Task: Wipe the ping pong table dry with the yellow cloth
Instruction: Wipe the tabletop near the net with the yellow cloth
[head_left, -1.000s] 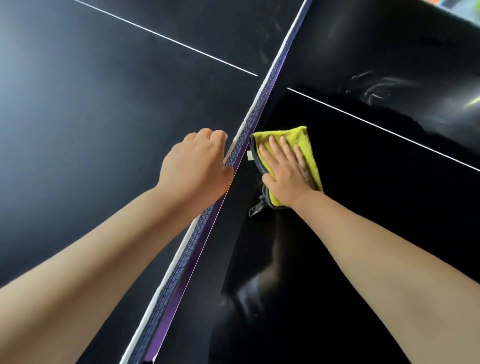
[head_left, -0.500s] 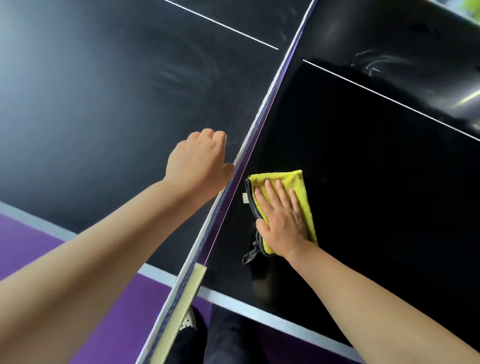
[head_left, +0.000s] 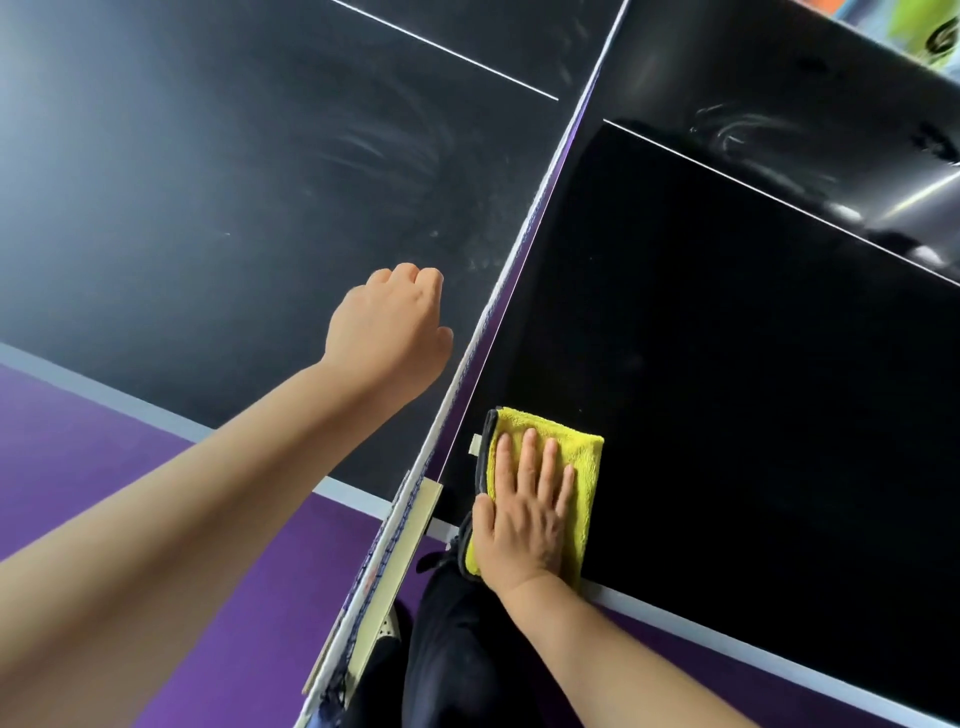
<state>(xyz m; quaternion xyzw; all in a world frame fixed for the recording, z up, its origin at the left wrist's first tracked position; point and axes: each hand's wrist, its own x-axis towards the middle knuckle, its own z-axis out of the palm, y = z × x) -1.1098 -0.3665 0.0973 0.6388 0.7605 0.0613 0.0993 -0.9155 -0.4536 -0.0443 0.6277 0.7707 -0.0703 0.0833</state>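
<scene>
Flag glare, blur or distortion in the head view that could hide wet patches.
Head view: glare streaks at the upper right of the ping pong table; surface by the yellow cloth reads near-black, wetness unreadable; faint smear marks left of the net; wide-angle swells the left forearm; right hand sharp.

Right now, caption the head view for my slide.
Right hand presses the yellow cloth at the edge of the ping pong table, beside the net; left hand curled.

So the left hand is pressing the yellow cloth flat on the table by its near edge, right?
No, it is the right hand that presses the yellow cloth flat on the table by its near edge, as the head view shows.
</scene>
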